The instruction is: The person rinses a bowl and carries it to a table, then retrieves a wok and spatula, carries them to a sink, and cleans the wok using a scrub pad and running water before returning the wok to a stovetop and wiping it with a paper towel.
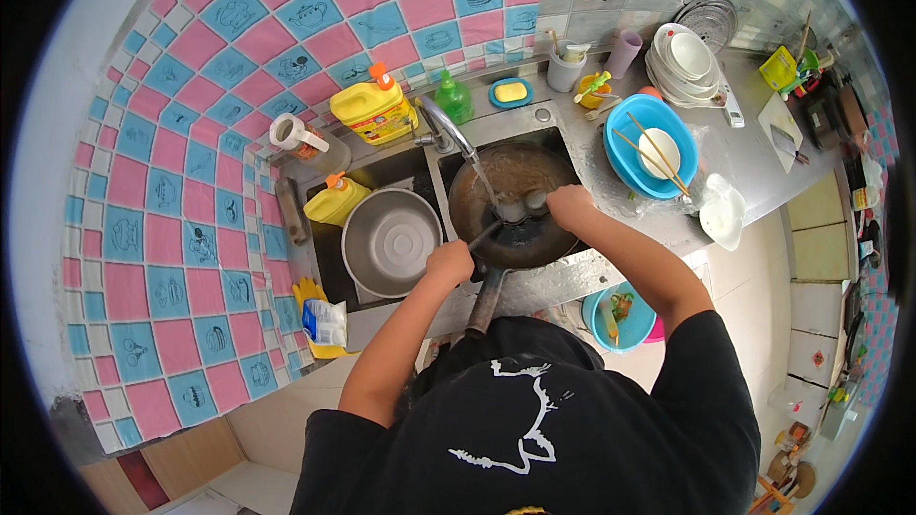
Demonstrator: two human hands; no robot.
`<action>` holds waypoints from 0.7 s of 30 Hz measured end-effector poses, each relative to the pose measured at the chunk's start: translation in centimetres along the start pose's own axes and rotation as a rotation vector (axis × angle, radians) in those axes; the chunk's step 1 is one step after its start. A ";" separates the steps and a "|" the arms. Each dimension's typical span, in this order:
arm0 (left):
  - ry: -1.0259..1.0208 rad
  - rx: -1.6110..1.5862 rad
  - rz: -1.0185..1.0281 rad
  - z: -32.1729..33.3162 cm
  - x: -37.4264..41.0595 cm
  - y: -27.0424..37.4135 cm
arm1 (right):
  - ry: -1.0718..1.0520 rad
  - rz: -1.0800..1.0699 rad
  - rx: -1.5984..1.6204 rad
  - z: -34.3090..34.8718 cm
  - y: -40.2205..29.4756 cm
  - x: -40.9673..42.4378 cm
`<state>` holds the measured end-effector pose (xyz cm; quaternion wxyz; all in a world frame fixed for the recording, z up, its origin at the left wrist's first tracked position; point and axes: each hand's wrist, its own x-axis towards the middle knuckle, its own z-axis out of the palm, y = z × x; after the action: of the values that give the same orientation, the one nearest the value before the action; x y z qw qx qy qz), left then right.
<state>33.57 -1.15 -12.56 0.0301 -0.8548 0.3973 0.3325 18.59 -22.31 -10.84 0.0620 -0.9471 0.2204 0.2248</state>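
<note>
A dark wok (pixel 533 250) sits in the right sink basin, its long handle (pixel 486 302) pointing toward my body. Water pours into it from a curved metal faucet (pixel 449 119). My left hand (pixel 451 262) is closed around the dark handle (pixel 485 236) of a utensil, which looks like a ladle or spatula. The utensil's far end is under the stream and blurred by splashing. Over the wok's right side, my right hand (pixel 570 207) is closed at a small greyish object (pixel 535 199), perhaps a scrubber; its exact kind is unclear.
A metal pot (pixel 397 243) and a yellow pump bottle (pixel 336 200) occupy the left basin. Right of the sink, a blue basin (pixel 615 150) holds a white bowl and chopsticks. Stacked white bowls (pixel 687 64) stand behind it. Below the counter is a blue scrap bucket (pixel 637 332).
</note>
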 end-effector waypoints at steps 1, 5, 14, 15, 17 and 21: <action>-0.006 0.007 0.003 0.2 0.1 -0.1 | 0.003 0.031 -0.006 -0.8 -0.6 0.2; -0.045 0.013 0.016 0.3 0.5 0.7 | 0.021 0.027 0.165 2.9 -1.1 1.8; -0.089 0.021 -0.019 0.2 -0.5 1.5 | 0.015 0.020 0.606 5.4 -0.5 -1.6; -0.099 0.027 -0.022 -0.1 -0.7 1.8 | -0.075 0.055 0.706 4.5 -0.1 -2.0; -0.128 0.044 -0.021 -0.5 -1.3 2.4 | -0.262 0.128 0.908 2.4 0.4 -3.5; -0.215 0.054 0.038 0.7 1.0 2.5 | -0.051 0.285 0.385 3.4 1.5 -3.9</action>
<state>31.92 -3.26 -13.22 0.0894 -0.8053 0.4169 0.4119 13.43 -21.39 -12.16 0.2148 -0.8711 0.3890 0.2090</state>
